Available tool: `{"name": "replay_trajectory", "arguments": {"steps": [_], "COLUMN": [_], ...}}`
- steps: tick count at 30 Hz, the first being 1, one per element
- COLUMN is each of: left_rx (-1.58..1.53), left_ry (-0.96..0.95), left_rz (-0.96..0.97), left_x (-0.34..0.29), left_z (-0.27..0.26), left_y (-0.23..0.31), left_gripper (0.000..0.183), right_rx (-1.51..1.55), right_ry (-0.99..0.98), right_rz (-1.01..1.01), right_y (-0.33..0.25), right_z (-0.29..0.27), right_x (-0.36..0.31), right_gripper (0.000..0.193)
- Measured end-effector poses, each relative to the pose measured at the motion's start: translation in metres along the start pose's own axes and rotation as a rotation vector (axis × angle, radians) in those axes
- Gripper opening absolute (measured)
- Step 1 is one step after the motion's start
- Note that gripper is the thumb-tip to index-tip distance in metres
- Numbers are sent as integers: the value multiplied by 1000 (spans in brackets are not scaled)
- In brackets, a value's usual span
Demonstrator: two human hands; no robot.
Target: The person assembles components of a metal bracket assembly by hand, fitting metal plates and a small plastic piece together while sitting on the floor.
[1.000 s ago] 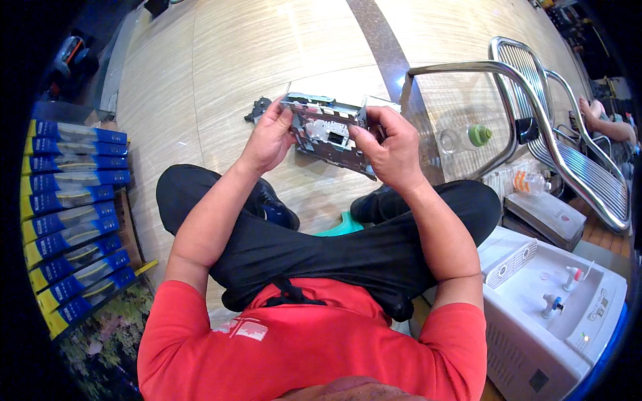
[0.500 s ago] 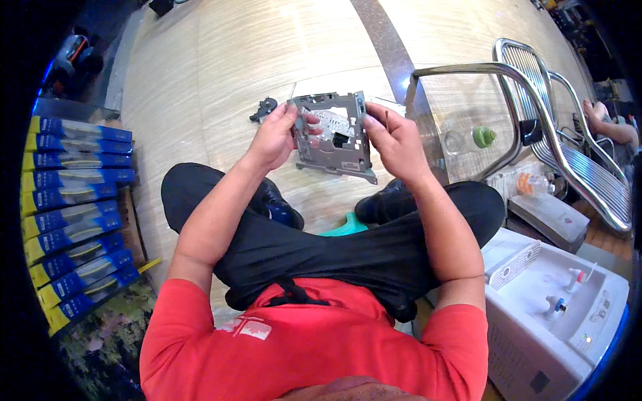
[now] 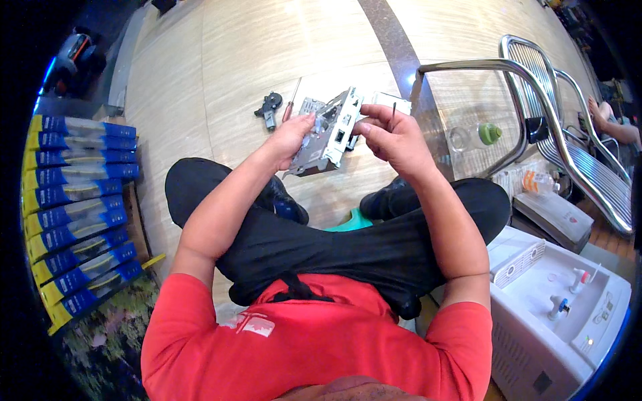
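A grey metal chassis (image 3: 328, 137), box-like with cut-outs and an open interior, is held tilted above the floor in front of my lap. My left hand (image 3: 292, 138) grips its left side, thumb on top. At its right edge is my right hand (image 3: 394, 137), fingers pinched together; a thin dark rod (image 3: 394, 108) sticks up from them. Whether these fingertips touch the chassis or only hover beside it is hard to see. Beyond the left hand lie a small black motor-like part (image 3: 269, 107) and a screwdriver (image 3: 289, 109) with a reddish handle.
A pale flat piece (image 3: 393, 101) lies behind the right hand. To the right stand a chrome-framed bench (image 3: 515, 73), a green-capped bottle (image 3: 488, 134) and a white water dispenser (image 3: 555, 301). Blue and yellow packages (image 3: 80, 200) are stacked at left. Another person's arm (image 3: 612, 123) shows far right.
The chassis has turned from facing me nearly flat to showing its side edge. My right hand has shifted its grip at that edge. The screwdriver and motor-like part are now more visible.
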State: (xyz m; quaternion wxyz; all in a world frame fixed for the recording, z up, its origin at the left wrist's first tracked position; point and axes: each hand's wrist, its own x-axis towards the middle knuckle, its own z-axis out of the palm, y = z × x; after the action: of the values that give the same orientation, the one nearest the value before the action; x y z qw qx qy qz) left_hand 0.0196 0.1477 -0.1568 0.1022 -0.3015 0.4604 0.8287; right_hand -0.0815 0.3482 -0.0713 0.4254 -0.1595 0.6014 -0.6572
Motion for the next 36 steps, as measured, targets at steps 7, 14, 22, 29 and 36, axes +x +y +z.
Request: {"name": "replay_trajectory", "arguments": {"steps": [7, 14, 22, 29, 36], "left_rx": [56, 251, 266, 251, 469], "left_ry": [-88, -249, -293, -304, -181], "left_rz": [-217, -245, -304, -182, 7], "left_x": [-24, -17, -14, 3, 4], "left_z": [18, 6, 9, -11, -11], "left_y": [20, 12, 9, -5, -2], "left_gripper": [34, 34, 32, 34, 39], "right_rx": [-673, -684, -772, -1108, -1269], "right_ry": [246, -73, -143, -42, -108], "right_rz": [-271, -561, -565, -745, -947], "right_y": [-1, -7, -9, -19, -11], "right_z": [3, 0, 1, 9, 19], "right_x": [-2, -6, -10, -21, -27], "right_gripper": [60, 60, 40, 39, 40]}}
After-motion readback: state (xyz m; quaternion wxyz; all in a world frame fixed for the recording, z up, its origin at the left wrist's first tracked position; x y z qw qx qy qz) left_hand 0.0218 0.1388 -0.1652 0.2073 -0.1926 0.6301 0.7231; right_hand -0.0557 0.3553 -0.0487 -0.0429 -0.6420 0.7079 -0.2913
